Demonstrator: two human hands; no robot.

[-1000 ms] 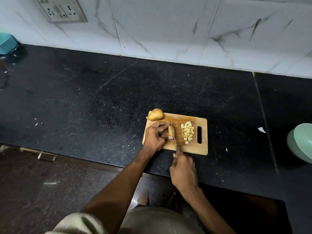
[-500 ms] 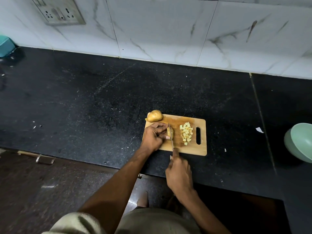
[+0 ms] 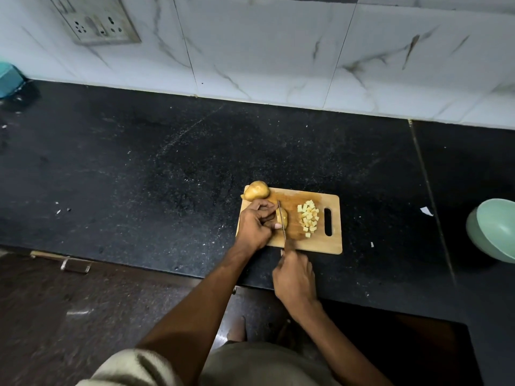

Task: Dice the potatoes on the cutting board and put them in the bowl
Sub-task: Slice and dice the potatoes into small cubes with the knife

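Centre of frame: wooden cutting board on black surface. Left hand, grip curled round potato piece. Right hand, grip clenched on knife, blade on that piece. Diced cubes right of blade; whole potato at board's upper-left corner. Green bowl at right edge.

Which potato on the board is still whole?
The potato at the cutting board's far left corner is whole and untouched. The piece held by the left hand is under the knife.
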